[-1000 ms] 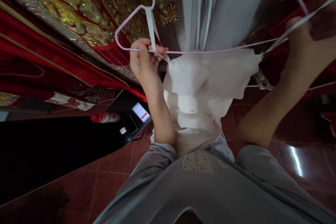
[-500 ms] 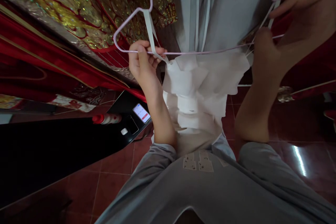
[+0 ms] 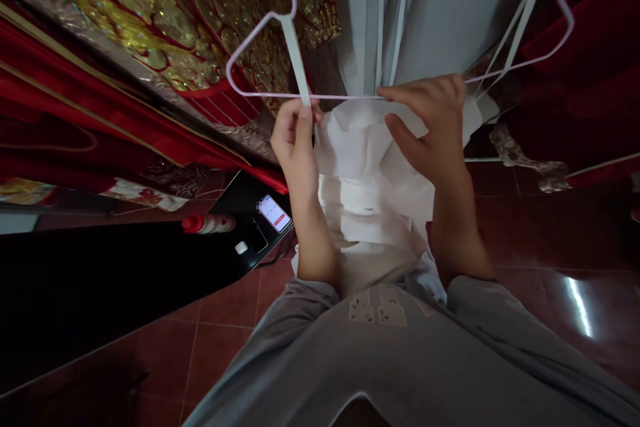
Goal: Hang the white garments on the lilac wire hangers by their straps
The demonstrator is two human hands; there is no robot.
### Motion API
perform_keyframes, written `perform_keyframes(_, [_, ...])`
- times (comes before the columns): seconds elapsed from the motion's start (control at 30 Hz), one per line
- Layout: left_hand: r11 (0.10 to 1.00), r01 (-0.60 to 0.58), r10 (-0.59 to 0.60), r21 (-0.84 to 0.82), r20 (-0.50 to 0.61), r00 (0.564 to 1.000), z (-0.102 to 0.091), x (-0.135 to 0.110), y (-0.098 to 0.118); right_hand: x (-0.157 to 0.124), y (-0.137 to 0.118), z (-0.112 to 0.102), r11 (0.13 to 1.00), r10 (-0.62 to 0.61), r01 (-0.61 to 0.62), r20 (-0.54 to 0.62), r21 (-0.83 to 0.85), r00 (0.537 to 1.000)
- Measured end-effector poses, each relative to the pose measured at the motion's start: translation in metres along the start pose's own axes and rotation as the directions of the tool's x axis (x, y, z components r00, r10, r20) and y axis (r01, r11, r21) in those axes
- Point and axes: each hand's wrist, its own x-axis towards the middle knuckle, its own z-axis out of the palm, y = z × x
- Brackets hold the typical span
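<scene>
A pale pink clothes hanger [image 3: 255, 35] hangs in front of me, its top beyond the upper edge of the view. From it hangs a white tiered garment [image 3: 355, 153], with thin straps looped over both of the hanger's notches. My left hand [image 3: 296, 130] pinches the left strap [image 3: 296, 60] just below the hanger's lower bar. Over the upper right part of the garment is my right hand [image 3: 430, 123], fingers apart and pointing left, near the bar. The right strap [image 3: 520, 27] sits in its notch with no hand on it.
Gold sequined and red garments [image 3: 200, 33] hang at the left, dark red cloth [image 3: 590, 60] at the right. On a black table [image 3: 125, 280] lie a lit phone [image 3: 276, 213], a dark phone [image 3: 256, 235], a white case [image 3: 241, 247] and a red-capped bottle [image 3: 207, 223].
My right hand has left the right strap and moved left and down to the middle of the bar. My left hand has slid slightly right and down, now on the left strap.
</scene>
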Motion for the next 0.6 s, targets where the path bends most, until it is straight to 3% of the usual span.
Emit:
perform_keyframes(0.17, [1.0,-0.009,0.005,-0.028,-0.154,0.988,0.002,0.0,0.027,-0.007,0.007,-0.001,1.0,-0.016,0.016,-0.091,-0.001,0.996])
perform_keyframes(0.4, [0.981,0.158,-0.172,-0.113,-0.127,0.977,-0.002,0.036,0.075,-0.012,0.007,0.002,0.997,-0.032,0.039,-0.118,0.061,0.993])
perform_keyframes(0.5, [0.957,0.168,-0.193,-0.237,-0.087,0.977,-0.01,0.051,0.081,-0.012,0.009,0.003,0.998,-0.028,0.035,-0.109,0.059,0.994])
perform_keyframes(0.6, [0.973,0.078,-0.115,-0.218,-0.163,0.98,-0.023,0.051,0.07,-0.013,0.01,0.005,0.998,-0.028,0.034,-0.094,0.06,0.995])
